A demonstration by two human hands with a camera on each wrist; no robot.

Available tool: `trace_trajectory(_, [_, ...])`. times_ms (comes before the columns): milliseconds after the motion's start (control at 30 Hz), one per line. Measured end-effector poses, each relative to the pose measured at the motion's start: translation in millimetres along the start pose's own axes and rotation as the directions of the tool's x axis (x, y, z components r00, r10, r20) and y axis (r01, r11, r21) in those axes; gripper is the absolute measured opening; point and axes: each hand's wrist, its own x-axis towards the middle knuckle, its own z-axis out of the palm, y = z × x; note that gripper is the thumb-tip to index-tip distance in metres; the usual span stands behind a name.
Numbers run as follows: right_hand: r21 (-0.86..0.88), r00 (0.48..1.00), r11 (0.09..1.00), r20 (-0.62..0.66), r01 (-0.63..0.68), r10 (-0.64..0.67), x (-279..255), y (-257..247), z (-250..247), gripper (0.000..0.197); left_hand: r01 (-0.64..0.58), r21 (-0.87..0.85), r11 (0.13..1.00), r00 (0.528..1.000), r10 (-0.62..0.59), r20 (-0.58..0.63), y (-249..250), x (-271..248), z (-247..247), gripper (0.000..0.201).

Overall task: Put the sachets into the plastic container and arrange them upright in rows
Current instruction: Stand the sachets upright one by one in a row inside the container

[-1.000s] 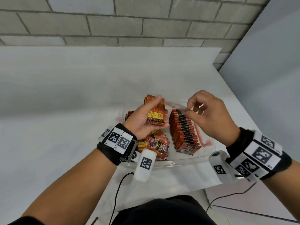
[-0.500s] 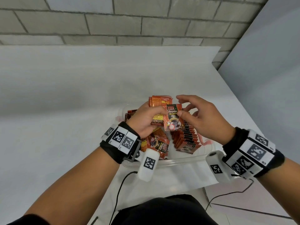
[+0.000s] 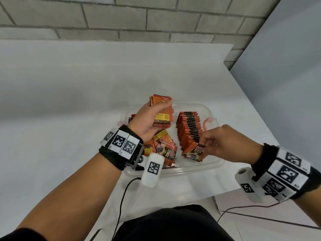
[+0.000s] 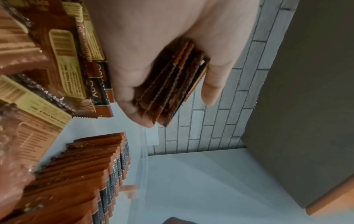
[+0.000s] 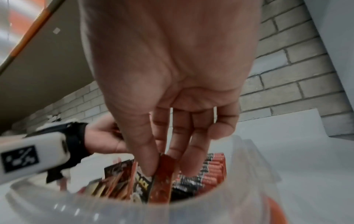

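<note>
A clear plastic container [image 3: 211, 111] sits on the white table. Inside, on its right half, stands a row of upright red sachets [image 3: 189, 127]. My right hand [image 3: 206, 145] pinches one red sachet [image 3: 193, 152] by its top at the near end of that row; in the right wrist view the same sachet [image 5: 161, 180] sits between thumb and fingers. My left hand [image 3: 156, 117] hovers over the container's left half and grips a stack of sachets [image 3: 162, 115], seen edge-on as the stack [image 4: 172, 91] in the left wrist view. Loose sachets [image 3: 165, 146] lie flat below it.
The white table [image 3: 69, 101] runs left and back to a grey brick wall [image 3: 121, 20]. A grey panel [image 3: 286, 84] rises at the right. The container's pink clasp [image 3: 206, 122] sticks up on its right side. Cables hang from both wrist cameras near the table's front edge.
My right hand took one sachet from the stack in my left hand and carried it down to the near end of the upright row. The left hand stayed over the container's left half.
</note>
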Motion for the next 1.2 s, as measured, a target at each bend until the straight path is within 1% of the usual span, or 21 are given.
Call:
trace_trajectory(100, [-0.174,0.999,0.983,-0.009,-0.052,0.052,3.2,4.6,11.1,0.010,0.012,0.013,1.000,1.000,-0.012,0.016,-1.2,1.3,1.5,0.009])
trace_trajectory(167, [-0.250,0.995,0.964,-0.028,-0.095,0.091,4.6,4.8,14.5,0.003,0.014,0.026,1.000,1.000,-0.015,0.016,-1.6,2.2,2.4,0.009])
trace_trajectory(367, [-0.385,0.992,0.915,-0.022,-0.122,0.123,6.3,1.2,23.1,0.007,0.019,0.040,0.999,1.000,-0.019,0.005,-2.6,4.4,3.5,0.010])
trace_trajectory(500, [-0.453,0.992,0.883,-0.021,-0.120,0.125,4.8,0.6,25.5,0.002,0.023,0.050,0.998,1.000,-0.024,0.007,-3.0,4.8,3.6,0.011])
trace_trajectory(667, [-0.491,0.992,0.864,0.001,-0.107,0.124,6.3,0.4,25.6,0.001,0.025,0.057,0.998,1.000,-0.025,0.011,-3.5,5.1,4.1,0.010])
trace_trajectory(767, [-0.489,0.993,0.866,0.001,-0.104,0.120,5.9,0.6,25.3,0.004,0.027,0.062,0.998,1.000,-0.027,0.008,-4.0,5.0,4.0,0.010])
trace_trajectory(1200, [-0.354,0.997,0.932,-0.004,-0.079,0.083,2.7,4.3,19.3,0.012,0.038,0.036,0.999,0.999,-0.038,0.018,-4.8,6.3,4.2,0.007])
